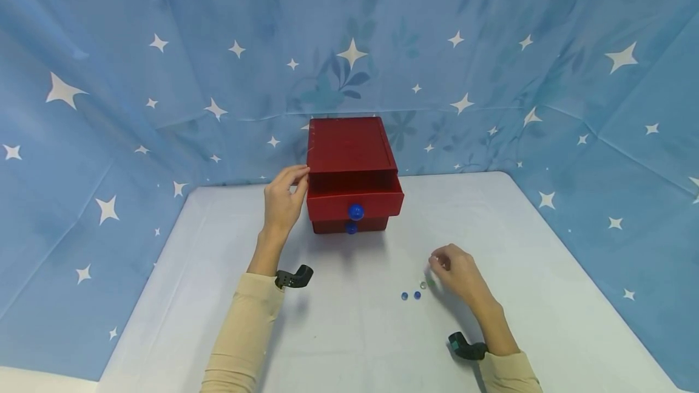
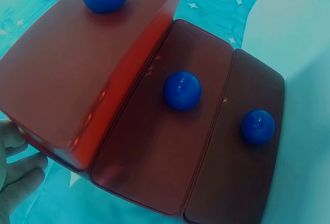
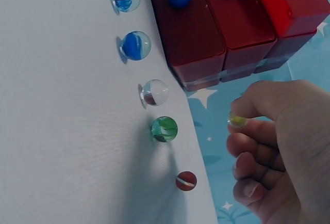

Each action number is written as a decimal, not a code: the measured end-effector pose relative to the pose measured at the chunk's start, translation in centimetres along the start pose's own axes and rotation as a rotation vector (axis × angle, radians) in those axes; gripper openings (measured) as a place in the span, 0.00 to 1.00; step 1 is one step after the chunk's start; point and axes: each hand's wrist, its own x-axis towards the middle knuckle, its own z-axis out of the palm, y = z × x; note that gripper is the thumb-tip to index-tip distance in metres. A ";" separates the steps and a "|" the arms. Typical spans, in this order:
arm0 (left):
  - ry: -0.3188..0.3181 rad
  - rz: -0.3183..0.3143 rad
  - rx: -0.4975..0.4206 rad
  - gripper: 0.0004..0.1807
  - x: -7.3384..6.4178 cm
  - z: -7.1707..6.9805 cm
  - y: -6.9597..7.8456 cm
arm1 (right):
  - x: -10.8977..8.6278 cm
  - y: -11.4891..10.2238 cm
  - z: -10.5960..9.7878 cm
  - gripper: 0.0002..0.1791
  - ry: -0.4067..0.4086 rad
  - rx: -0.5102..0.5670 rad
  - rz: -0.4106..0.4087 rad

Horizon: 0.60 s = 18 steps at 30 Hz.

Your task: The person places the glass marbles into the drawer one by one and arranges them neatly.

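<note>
A red chest of drawers [image 1: 352,144] with round blue knobs stands at the back, its top drawer [image 1: 330,205] pulled out. My left hand [image 1: 283,200] is at the chest's left side, fingertips right at its edge near the open drawer; in the left wrist view only some fingers [image 2: 23,175] show. Above the table, to the right of the chest, my right hand [image 1: 459,272] pinches a clear marble with yellow inside [image 3: 237,120] between thumb and index finger. Below it lie a green marble [image 3: 164,129], a colourless one [image 3: 154,93], two blue ones [image 3: 136,45] and a reddish-brown one [image 3: 186,181].
The white table [image 1: 349,332] carries the chest near its back edge. Behind hangs a blue curtain [image 1: 382,29] with white stars. Dark wrist straps with small cameras [image 1: 295,276] sit on both forearms. The lower drawers' knobs [image 2: 258,127] sit on shut fronts.
</note>
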 end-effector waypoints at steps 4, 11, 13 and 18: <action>-0.003 -0.004 -0.002 0.10 0.0 0.0 0.0 | 0.1 -0.1 -0.1 0.08 0.059 0.014 -0.023; -0.013 -0.018 0.001 0.11 0.0 0.0 0.1 | 0.7 -0.8 -0.6 0.07 0.148 0.039 -0.076; -0.009 -0.017 -0.002 0.10 0.0 0.0 0.1 | 0.8 -1.0 -0.8 0.08 0.157 0.041 -0.072; 0.002 -0.002 -0.001 0.10 0.0 0.0 0.0 | 1.2 -1.7 -1.4 0.09 0.176 0.054 -0.067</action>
